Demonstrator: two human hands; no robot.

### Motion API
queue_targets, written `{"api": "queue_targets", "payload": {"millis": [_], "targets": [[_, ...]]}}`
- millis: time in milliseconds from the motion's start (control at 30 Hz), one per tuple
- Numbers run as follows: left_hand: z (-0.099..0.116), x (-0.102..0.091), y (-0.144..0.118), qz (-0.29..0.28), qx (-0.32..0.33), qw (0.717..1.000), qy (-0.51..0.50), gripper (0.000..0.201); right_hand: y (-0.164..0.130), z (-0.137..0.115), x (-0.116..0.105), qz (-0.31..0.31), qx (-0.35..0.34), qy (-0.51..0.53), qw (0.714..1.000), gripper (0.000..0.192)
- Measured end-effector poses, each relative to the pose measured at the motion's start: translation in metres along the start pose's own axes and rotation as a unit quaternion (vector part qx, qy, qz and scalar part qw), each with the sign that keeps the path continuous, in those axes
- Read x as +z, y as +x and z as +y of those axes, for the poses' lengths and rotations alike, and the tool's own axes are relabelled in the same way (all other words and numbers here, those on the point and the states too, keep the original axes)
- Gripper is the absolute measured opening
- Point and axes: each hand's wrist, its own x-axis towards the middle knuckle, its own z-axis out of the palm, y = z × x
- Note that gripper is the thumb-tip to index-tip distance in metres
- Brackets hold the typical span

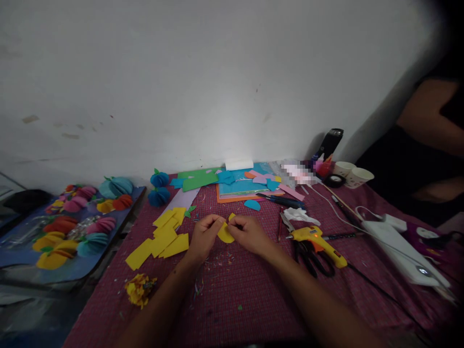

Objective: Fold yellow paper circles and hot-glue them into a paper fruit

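Between my two hands, over the middle of the table, is a small rounded piece of yellow paper [226,234]. My left hand [206,236] pinches its left side with thumb and finger. On the other side, my right hand [249,233] grips the paper's right edge, its fingers bent and close to the left ones. Several yellow paper pieces [165,239] lie in an overlapping pile left of my left hand. A small green paper leaf [190,211] rests just above that pile. Beyond my hands lies a blue paper half-circle [252,205].
At right, a yellow glue gun [319,244] lies over black-handled scissors [313,261], near a white power strip [402,251]. Paper cups [358,178] and a black flask [331,142] stand behind. Coloured paper sheets [200,181] line the wall. Paper pumpkins [58,249] fill a left side table. A person sits far right.
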Motion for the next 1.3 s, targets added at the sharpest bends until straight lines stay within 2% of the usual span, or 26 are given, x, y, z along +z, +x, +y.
{"api": "queue_targets", "payload": {"millis": [133, 300, 533, 800, 1100, 1300], "targets": [[-0.003, 0.0, 0.0, -0.004, -0.001, 1.0, -0.003, 0.027, 0.0, -0.001, -0.001, 0.007, 0.008, 0.004, 1.0, 0.023], [-0.007, -0.001, 0.001, -0.045, 0.009, 0.999, -0.017, 0.028, 0.0, 0.0, 0.0, 0.008, 0.013, 0.008, 1.0, 0.026], [-0.006, -0.001, 0.0, -0.02, 0.011, 1.0, -0.008, 0.025, 0.001, 0.0, -0.001, -0.008, 0.014, 0.002, 1.0, 0.025], [-0.003, 0.001, 0.0, -0.04, -0.013, 0.999, -0.018, 0.027, 0.001, 0.002, 0.001, -0.023, 0.027, 0.013, 0.999, 0.027], [-0.011, 0.0, 0.002, -0.021, -0.03, 0.998, -0.048, 0.028, 0.0, 0.001, -0.002, -0.035, 0.027, -0.014, 0.999, 0.024], [-0.012, 0.001, 0.003, -0.007, -0.057, 0.994, -0.09, 0.031, 0.002, 0.002, -0.004, -0.053, 0.051, 0.021, 0.997, 0.023]]}}
